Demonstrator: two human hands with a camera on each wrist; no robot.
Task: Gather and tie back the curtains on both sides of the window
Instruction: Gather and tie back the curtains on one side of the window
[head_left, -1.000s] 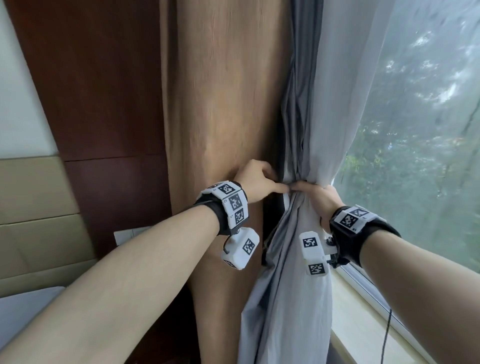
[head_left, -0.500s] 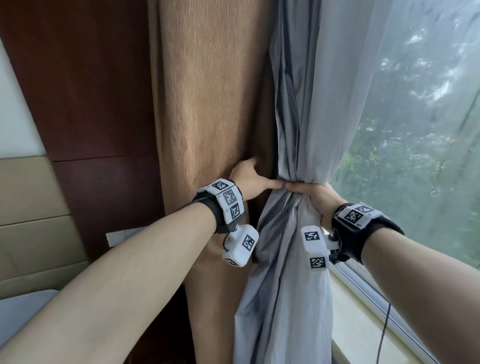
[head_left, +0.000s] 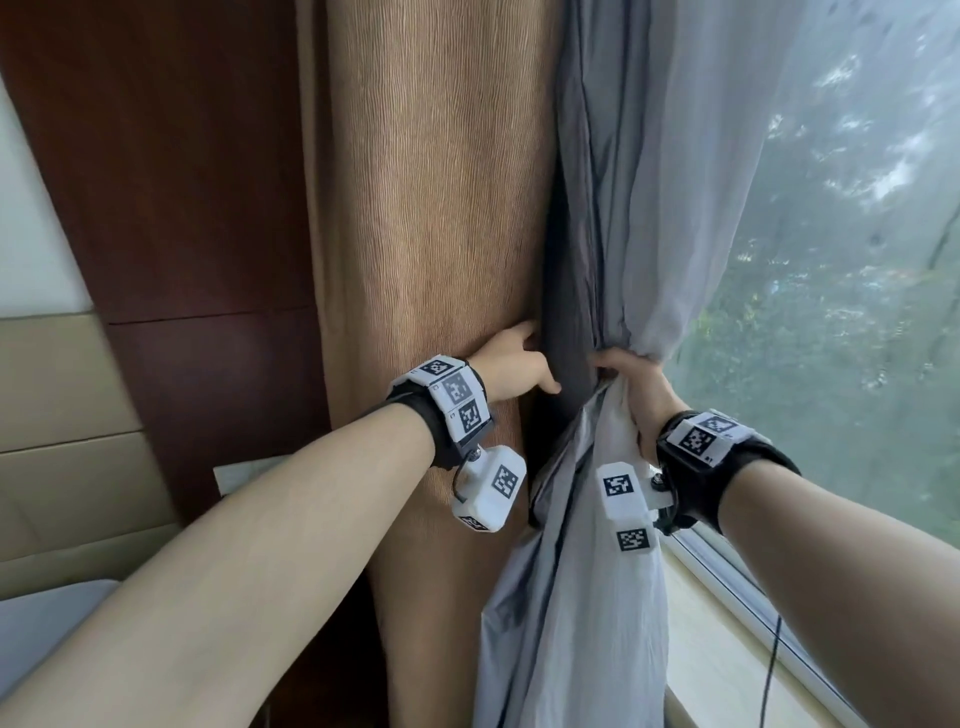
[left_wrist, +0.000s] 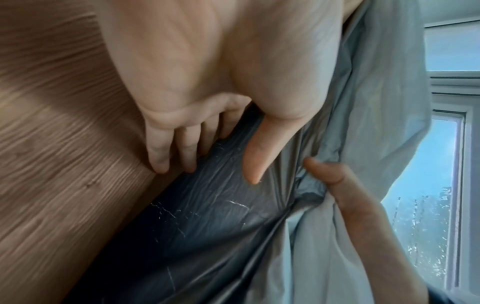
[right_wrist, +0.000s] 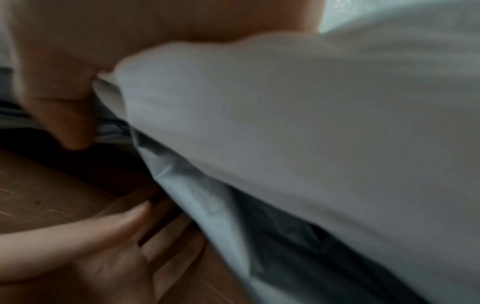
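A brown curtain (head_left: 431, 208) hangs in the middle, with a dark grey lining (head_left: 587, 182) and a white sheer (head_left: 685, 156) to its right. My right hand (head_left: 634, 384) grips the gathered grey and white fabric at waist height; in the right wrist view the sheer (right_wrist: 285, 102) bulges out of that fist (right_wrist: 64, 92). My left hand (head_left: 514, 364) lies flat against the brown curtain's right edge. Its straight fingers (left_wrist: 161, 156) slide into the fold beside the dark lining (left_wrist: 202, 236), and the thumb rests on the lining. It holds nothing. No tie-back is visible.
The window pane (head_left: 857, 312) fills the right side, with a pale sill (head_left: 727, 649) below and a thin black cable (head_left: 771, 675) hanging across it. A dark wood panel (head_left: 182, 182) and a beige padded wall panel (head_left: 62, 415) stand to the left.
My left hand has left the gathered bundle, opened, and moved left to the brown curtain's edge. The right hand keeps its grip on the bunched fabric.
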